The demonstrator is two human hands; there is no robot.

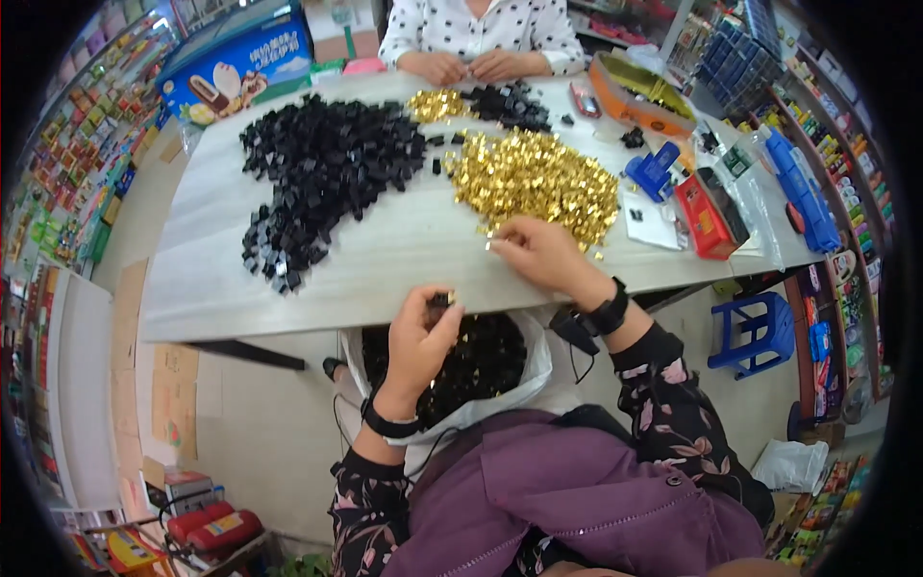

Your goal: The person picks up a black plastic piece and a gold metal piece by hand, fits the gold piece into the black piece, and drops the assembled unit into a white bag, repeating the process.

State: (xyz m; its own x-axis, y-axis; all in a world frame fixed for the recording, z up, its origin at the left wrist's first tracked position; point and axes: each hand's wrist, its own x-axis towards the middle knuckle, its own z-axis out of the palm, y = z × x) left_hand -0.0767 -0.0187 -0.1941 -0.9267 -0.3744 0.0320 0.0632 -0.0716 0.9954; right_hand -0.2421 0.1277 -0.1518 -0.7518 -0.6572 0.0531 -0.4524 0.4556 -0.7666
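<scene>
My left hand [419, 338] is closed on a small black plastic piece [441, 299], held up over the table's near edge; a bit of gold shows beside it at the fingertips. My right hand [541, 256] reaches over the tabletop at the near side of a heap of shiny gold pieces [538, 183]. Its thumb and forefinger pinch what looks like one tiny gold piece [489, 245]. A large heap of black pieces [332, 159] spreads over the left of the table. Below my hands, a white sack [538, 370] holds many black pieces with gold glints.
Across the table [207, 279], a person in a dotted shirt [481, 34] works at smaller heaps. An orange box [635, 101], blue holder [655, 171] and red box [710, 216] stand at right. A blue stool [753, 332] is on the floor. Shop shelves line both sides.
</scene>
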